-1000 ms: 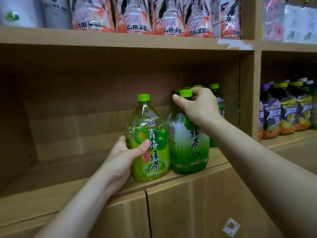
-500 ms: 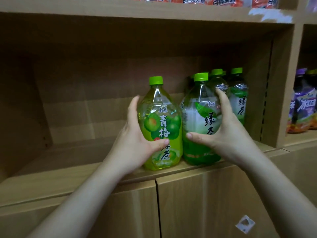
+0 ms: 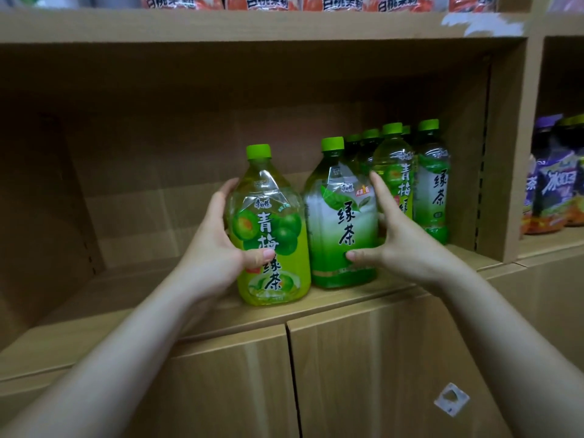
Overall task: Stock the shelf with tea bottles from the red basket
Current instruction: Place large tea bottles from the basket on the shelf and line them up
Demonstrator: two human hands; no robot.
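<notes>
Two large green-capped tea bottles stand side by side near the front edge of the wooden shelf (image 3: 132, 298). My left hand (image 3: 218, 248) wraps the left side of the yellow-green plum tea bottle (image 3: 271, 235), thumb across its label. My right hand (image 3: 398, 245) grips the right side of the green tea bottle (image 3: 341, 222), thumb on its lower front. Behind and to the right stand several smaller green-capped tea bottles (image 3: 433, 184). No red basket is in view.
The shelf bay's left half holds nothing but bare board. An upper shelf (image 3: 252, 25) carries pink-labelled bottles. The neighbouring bay on the right holds purple and orange labelled bottles (image 3: 550, 191). Closed cabinet doors (image 3: 363, 374) sit below the shelf.
My right hand dropped from the green tea bottle's cap to its side. My left hand slid up the plum tea bottle. The view has come closer to the shelf.
</notes>
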